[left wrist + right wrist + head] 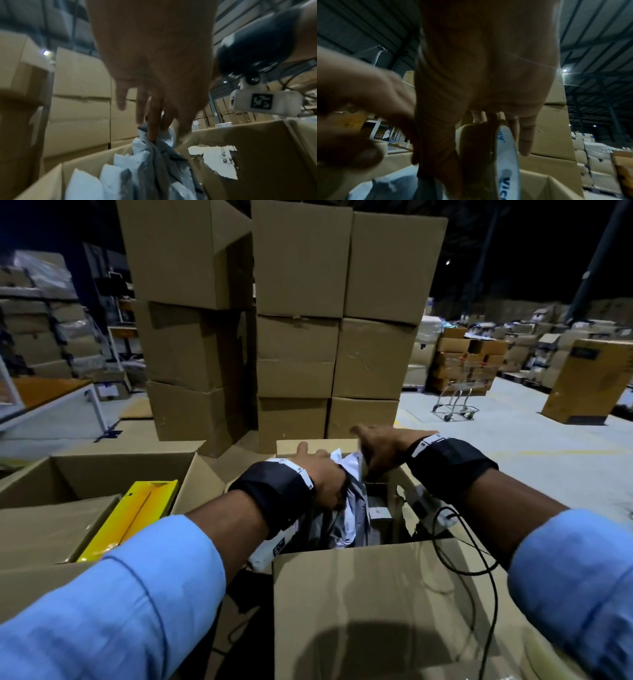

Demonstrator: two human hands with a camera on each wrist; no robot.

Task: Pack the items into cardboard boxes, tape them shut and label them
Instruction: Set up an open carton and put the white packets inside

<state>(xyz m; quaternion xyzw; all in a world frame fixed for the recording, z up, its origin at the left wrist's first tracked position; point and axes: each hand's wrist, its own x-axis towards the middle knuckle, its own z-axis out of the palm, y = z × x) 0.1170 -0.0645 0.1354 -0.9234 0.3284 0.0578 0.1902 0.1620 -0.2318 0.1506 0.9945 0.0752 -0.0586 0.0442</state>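
An open cardboard box stands right in front of me, filled with grey and white plastic mailer bags. My left hand reaches into it from the left. Its fingers pinch the top of a grey and white bag. My right hand hovers over the box's far side. There it grips a flat brown parcel with a white, blue-lettered band, held upright between thumb and fingers. The box's right wall has a torn hole.
A second open carton on the left holds a yellow box. Tall stacked cartons rise just behind the open box. A black cable hangs over the box's right flap. A shopping cart and more cartons stand on the floor at the right.
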